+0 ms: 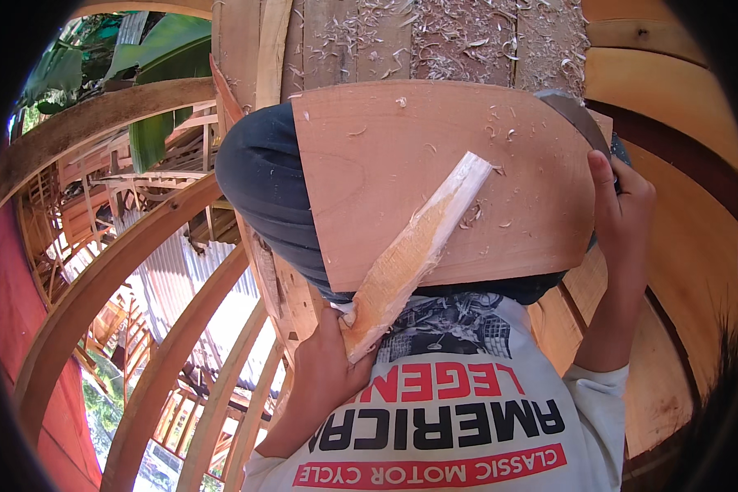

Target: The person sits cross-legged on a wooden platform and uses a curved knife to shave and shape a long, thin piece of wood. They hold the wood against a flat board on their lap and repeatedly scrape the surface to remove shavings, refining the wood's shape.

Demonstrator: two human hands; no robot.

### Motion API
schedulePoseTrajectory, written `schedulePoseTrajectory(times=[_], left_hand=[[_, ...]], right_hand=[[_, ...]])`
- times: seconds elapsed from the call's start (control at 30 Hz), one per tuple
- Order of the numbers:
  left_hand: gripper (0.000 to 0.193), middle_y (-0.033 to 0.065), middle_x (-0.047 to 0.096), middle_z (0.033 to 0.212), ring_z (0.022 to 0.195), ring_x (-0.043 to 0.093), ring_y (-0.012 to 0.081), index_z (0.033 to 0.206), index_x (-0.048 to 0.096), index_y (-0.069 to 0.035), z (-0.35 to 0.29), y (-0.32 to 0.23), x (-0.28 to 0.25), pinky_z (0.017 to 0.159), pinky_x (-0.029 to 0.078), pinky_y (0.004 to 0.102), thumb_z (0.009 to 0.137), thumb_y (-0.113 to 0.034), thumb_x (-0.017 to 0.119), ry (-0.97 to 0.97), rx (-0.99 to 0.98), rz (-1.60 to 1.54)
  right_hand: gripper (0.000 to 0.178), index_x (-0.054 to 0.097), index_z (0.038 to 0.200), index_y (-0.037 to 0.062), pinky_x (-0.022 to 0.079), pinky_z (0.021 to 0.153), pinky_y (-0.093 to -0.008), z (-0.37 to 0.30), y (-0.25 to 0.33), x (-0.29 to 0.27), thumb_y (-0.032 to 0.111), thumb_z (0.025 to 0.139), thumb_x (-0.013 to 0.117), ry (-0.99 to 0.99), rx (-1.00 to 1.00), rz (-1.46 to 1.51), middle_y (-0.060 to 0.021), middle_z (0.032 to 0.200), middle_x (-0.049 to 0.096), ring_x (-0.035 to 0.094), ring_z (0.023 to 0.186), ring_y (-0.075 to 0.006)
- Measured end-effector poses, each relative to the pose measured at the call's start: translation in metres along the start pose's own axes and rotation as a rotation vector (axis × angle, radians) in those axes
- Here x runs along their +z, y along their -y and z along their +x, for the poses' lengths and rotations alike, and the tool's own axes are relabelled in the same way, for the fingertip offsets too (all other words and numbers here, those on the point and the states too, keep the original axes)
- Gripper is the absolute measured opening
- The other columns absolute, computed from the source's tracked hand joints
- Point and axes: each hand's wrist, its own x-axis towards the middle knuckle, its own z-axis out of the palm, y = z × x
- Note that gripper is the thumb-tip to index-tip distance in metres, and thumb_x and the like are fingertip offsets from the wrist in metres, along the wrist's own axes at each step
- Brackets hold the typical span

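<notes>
On the left, the left hand (324,361) had its grip closed around the near end of a piece of wood (418,246), which slanted up to the right, over a board (344,189) that lay across the legs (262,189). In my judgement, the shaving was done only in part: the wood showed flat cut faces and a narrower far portion, but its surface was uneven, so some smoothing seemed to be left. It was long and pale, nearly white at the far end and more yellow in the middle, with rough edges. Curled shavings (401,102) were scattered on the board. On the right, the right hand (623,201) had its grip closed on a knife (580,123), whose handle was mostly hidden; the blade was well apart from the wood, over the board's upper right corner.
</notes>
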Motion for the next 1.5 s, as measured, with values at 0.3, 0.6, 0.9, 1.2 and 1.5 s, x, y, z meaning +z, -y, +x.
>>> schedulePoseTrajectory(times=[0.3, 0.6, 0.9, 1.2, 1.5], left_hand=[[0.064, 0.0294, 0.06, 0.078, 0.076, 0.062, 0.0468, 0.109, 0.038, 0.005, 0.004, -0.007, -0.009, 0.062, 0.049, 0.0446, 0.08, -0.044, 0.066, 0.061, 0.036, 0.077], [0.068, 0.0288, 0.059, 0.086, 0.075, 0.064, 0.0421, 0.112, 0.039, 0.007, 0.003, -0.005, -0.005, 0.061, 0.051, 0.0447, 0.081, -0.047, 0.066, 0.126, 0.011, 0.083], [0.067, 0.0289, 0.059, 0.084, 0.075, 0.063, 0.0431, 0.109, 0.04, 0.007, 0.002, -0.01, -0.008, 0.06, 0.051, 0.0455, 0.081, -0.048, 0.067, 0.075, 0.039, 0.089], [0.063, 0.0288, 0.059, 0.085, 0.074, 0.063, 0.0432, 0.107, 0.04, 0.006, 0.002, -0.011, -0.005, 0.061, 0.05, 0.0454, 0.081, -0.045, 0.067, 0.06, 0.072, 0.088], [0.059, 0.0267, 0.06, 0.084, 0.073, 0.064, 0.0413, 0.104, 0.042, 0.004, 0.007, -0.015, -0.009, 0.06, 0.051, 0.0445, 0.08, -0.043, 0.068, 0.025, 0.084, 0.093]], right_hand=[[0.051, 0.058, 0.059, 0.0041, 0.043, 0.048, -0.038, -0.046, 0.026, 0.034, 0.051, 0.079, 0.066, 0.126, -0.292, -0.141, -0.0147, 0.055, 0.055, 0.057, 0.052, -0.033], [0.055, 0.059, 0.064, -0.0004, 0.044, 0.048, -0.0375, -0.006, -0.01, 0.015, 0.051, 0.082, 0.063, -0.081, -0.02, -0.027, -0.0175, 0.057, 0.057, 0.058, 0.053, -0.034], [0.052, 0.061, 0.062, 0.0023, 0.045, 0.05, -0.0375, -0.043, 0.028, 0.026, 0.052, 0.079, 0.065, 0.247, -0.393, -0.169, -0.0149, 0.056, 0.057, 0.06, 0.054, -0.0315], [0.055, 0.066, 0.07, 0.0007, 0.045, 0.05, -0.0393, 0.002, -0.002, 0.024, 0.054, 0.082, 0.061, -0.141, -0.114, -0.387, -0.0174, 0.06, 0.059, 0.06, 0.055, -0.032], [0.051, 0.062, 0.064, 0.0018, 0.044, 0.049, -0.0401, -0.042, 0.026, 0.013, 0.05, 0.081, 0.064, 0.243, -0.324, -0.205, -0.0181, 0.056, 0.055, 0.058, 0.053, -0.0348]])
